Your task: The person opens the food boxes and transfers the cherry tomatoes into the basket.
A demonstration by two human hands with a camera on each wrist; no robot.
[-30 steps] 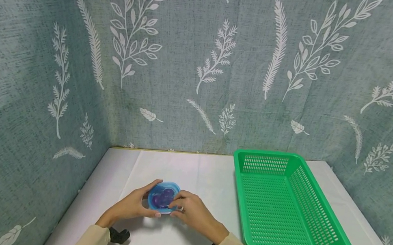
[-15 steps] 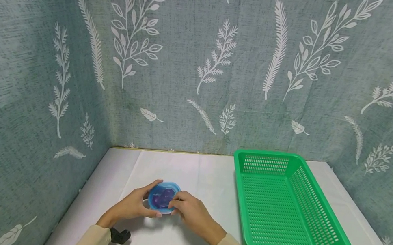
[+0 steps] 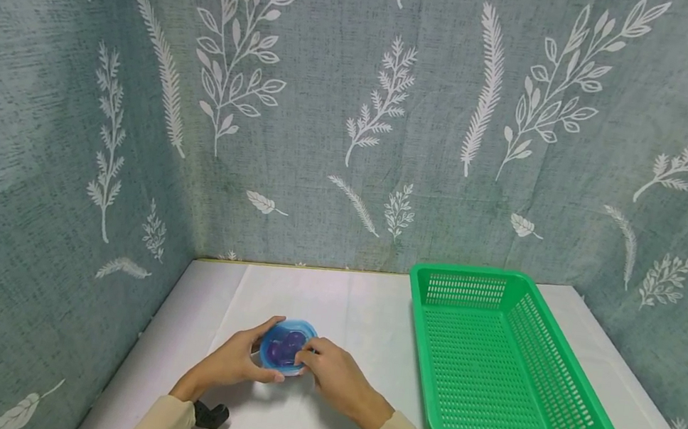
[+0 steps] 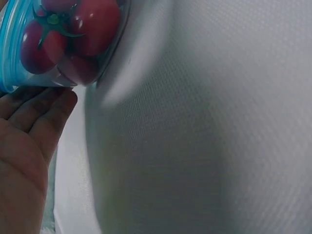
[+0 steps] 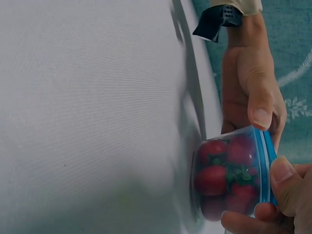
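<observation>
A small clear plastic tub with a blue lid stands on the white table, left of the middle in the head view. Through its wall show several red tomatoes with green stems; under the lid they look purple. My left hand grips the tub from the left, thumb at the near side and fingers reaching round the far side. On the right, my right hand pinches the lid's edge. The right wrist view shows its thumb on the blue rim and curled fingers beside the tub.
A green perforated plastic basket sits on the table to the right of my right hand. Patterned grey-green cloth walls the table at the back and both sides. Black wrist devices hang below the sleeves.
My right wrist has shifted slightly left and its fingers have curled further over the lid's edge. The left hand and the tub have stayed in place.
</observation>
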